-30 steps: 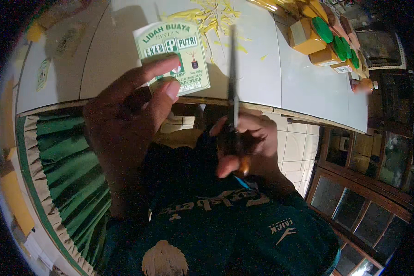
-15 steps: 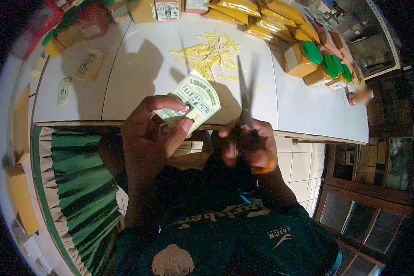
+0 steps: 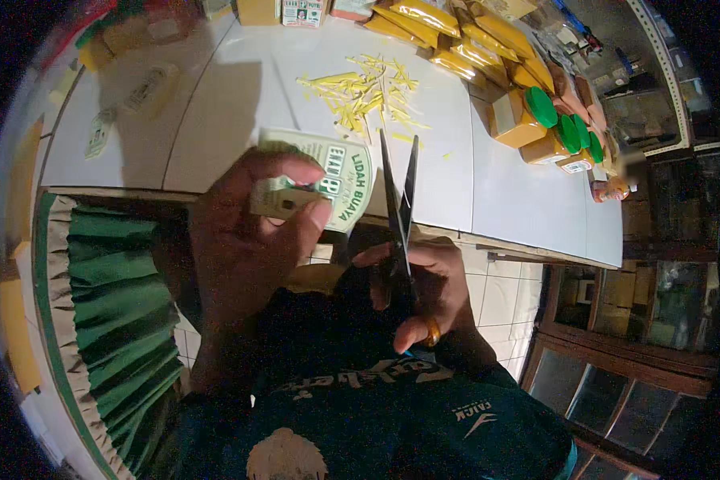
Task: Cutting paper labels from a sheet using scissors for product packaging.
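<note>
Pinched between the thumb and fingers of my left hand (image 3: pixel 272 200) is a pale green paper label (image 3: pixel 352 172) with a curved edge and dark green print. My right hand (image 3: pixel 420 280) grips a pair of scissors (image 3: pixel 400 204), blades pointing away from me and spread slightly apart. The blades stand just right of the label, not touching it as far as I can see. Beyond them, a heap of thin yellow paper trimmings (image 3: pixel 364 92) lies on the white tabletop (image 3: pixel 296 104).
Two labels (image 3: pixel 100 132) lie at the table's left. Orange-filled jars with green lids (image 3: pixel 540 108) stand at the right, beside stacked yellow packets (image 3: pixel 456 40). A small bottle (image 3: pixel 612 190) is near the far right edge. A green pleated curtain (image 3: pixel 120 312) hangs below.
The label has been turned clockwise, so its curved edge now faces right toward the scissors. My right hand has rotated, and the scissor blades show more widely parted.
</note>
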Tool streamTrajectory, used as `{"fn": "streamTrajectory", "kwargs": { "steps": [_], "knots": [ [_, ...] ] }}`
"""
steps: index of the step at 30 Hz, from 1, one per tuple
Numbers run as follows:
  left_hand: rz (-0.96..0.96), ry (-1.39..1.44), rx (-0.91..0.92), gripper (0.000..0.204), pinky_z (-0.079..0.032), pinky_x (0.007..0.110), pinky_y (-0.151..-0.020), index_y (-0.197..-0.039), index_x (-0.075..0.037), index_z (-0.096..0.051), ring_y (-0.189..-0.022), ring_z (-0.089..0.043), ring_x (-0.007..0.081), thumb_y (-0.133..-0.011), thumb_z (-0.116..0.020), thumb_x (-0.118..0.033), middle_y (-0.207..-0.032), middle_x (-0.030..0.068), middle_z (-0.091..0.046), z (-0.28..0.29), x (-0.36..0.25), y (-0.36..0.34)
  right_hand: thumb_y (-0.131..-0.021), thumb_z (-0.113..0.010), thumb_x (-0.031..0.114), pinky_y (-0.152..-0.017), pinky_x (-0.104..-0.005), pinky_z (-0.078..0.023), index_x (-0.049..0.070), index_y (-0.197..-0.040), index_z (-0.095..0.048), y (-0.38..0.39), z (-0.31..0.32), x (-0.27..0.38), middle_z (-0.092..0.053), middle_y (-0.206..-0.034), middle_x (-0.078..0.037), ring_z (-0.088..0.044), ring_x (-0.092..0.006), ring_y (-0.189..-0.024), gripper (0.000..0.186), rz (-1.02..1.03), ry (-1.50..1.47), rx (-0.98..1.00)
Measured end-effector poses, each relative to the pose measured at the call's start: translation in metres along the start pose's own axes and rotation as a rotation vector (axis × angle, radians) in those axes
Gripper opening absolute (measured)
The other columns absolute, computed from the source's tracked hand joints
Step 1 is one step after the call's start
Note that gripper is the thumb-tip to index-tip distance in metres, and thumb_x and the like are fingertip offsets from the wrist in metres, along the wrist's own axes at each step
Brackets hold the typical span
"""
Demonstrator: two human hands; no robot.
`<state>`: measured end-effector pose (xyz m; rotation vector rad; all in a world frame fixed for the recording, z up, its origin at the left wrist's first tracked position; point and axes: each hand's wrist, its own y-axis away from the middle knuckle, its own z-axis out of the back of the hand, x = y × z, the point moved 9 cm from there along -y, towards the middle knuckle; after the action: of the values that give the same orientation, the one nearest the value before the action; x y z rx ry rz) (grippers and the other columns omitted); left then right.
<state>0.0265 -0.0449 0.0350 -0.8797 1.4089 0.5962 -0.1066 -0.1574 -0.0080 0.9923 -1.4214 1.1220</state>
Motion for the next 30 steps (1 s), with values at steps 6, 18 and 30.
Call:
{"fn": "streamTrajectory", "kwargs": {
  "steps": [6,18,30],
  "knots": [
    [-0.097,0.119,-0.033,0.029,-0.049,0.021,-0.068,-0.096,-0.002,-0.058,-0.082,-0.06,0.0101,-0.071,-0.069,0.007,-0.091,0.0062,-0.061,-0.004,-0.006,0.002,-0.046,-0.087,0.05,-0.045,-0.0216,-0.042,-0.01,-0.1,-0.059,-0.007,-0.013,0.02,-0.06,-0.063,-0.008,-0.059,-0.0132,-0.053,0.085,0.195,0.101,0.045],
    [-0.085,-0.039,-0.019,0.027,-0.049,0.019,-0.065,-0.094,-0.002,-0.059,-0.078,-0.06,0.008,-0.07,-0.071,0.004,-0.085,0.0058,-0.063,-0.01,-0.01,-0.002,-0.049,-0.086,0.049,-0.044,-0.021,-0.042,-0.007,-0.094,-0.06,-0.01,-0.011,0.012,-0.061,-0.06,-0.007,-0.06,-0.0119,-0.052,0.077,0.138,0.24,0.073],
    [-0.128,0.039,0.012,0.026,-0.049,0.02,-0.068,-0.095,-0.001,-0.059,-0.08,-0.06,0.0089,-0.071,-0.07,0.005,-0.088,0.0069,-0.062,-0.01,-0.007,-0.004,-0.047,-0.087,0.041,-0.065,-0.0311,-0.046,0.005,-0.094,-0.062,-0.006,-0.009,0.003,-0.062,-0.076,-0.007,-0.061,-0.0232,-0.069,0.064,0.024,0.291,0.035]
  ]
}}
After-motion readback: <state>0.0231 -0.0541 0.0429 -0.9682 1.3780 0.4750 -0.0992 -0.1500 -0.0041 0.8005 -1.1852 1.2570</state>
